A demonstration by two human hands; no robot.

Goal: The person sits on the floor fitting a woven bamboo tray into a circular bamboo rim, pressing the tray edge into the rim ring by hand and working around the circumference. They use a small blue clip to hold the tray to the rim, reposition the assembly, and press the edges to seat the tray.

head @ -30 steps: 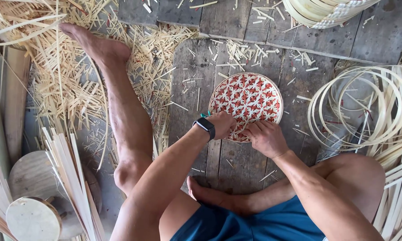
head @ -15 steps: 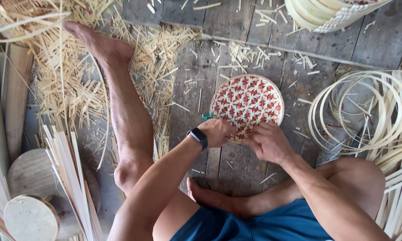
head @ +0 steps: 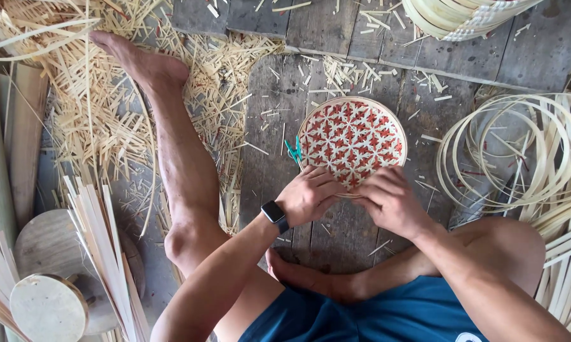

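Right now both my left hand (head: 309, 195) and right hand (head: 392, 201) grip the near rim of the red-patterned woven tray (head: 352, 140) on the plank floor (head: 279, 88); I judge I'm binding its edge, needing tight, even tension

Matt woven strips, red and pale, make up the round tray (head: 352, 139), rimmed in smooth pale cane. At nine o'clock on that rim, a glossy green plastic clip (head: 293, 151). Rough, weathered grey planks form the floor (head: 361, 38). Dry straw-coloured splinters (head: 89, 107) lie at ten o'clock, smooth cane hoops (head: 520, 152) at three.
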